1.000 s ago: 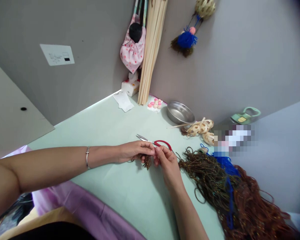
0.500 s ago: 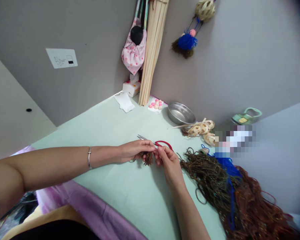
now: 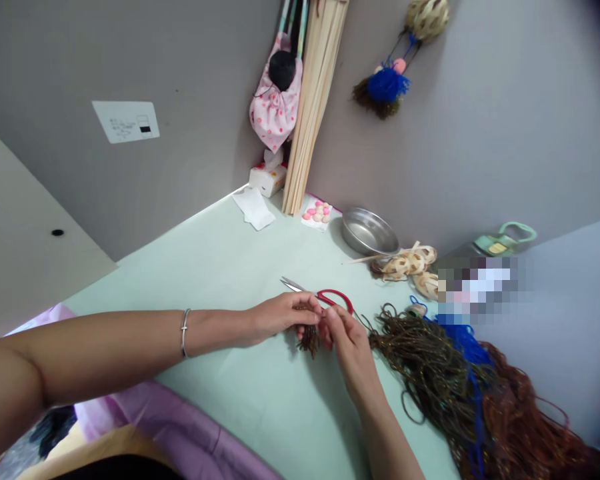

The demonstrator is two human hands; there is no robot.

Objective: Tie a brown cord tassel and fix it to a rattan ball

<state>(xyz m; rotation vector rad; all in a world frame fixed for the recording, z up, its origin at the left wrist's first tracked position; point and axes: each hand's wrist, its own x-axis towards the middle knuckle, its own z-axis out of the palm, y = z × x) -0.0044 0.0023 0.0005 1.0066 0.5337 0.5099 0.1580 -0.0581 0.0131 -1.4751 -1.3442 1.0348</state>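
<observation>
One tassel [image 3: 308, 342] grasped, left hand [image 3: 280, 315] | right hand [image 3: 350, 335] alongside, hold unclear | far table edge [image 3: 186, 225] well apart

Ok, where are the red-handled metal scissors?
In the head view, the red-handled metal scissors lie centrally on the pale green tabletop, just beyond the left hand and right hand.

grey walls [image 3: 205, 60] meeting in corner | pale green tabletop [image 3: 200, 260] | off-white panel [image 3: 15, 267] at left | soft light

Two hands [image 3: 280, 316]; one held tassel [image 3: 308, 340]; just the one pair of scissors [image 3: 298, 288]; one metal bowl [image 3: 369, 233]; one bracelet [image 3: 185, 333]; one tissue pack [image 3: 267, 181]
</observation>
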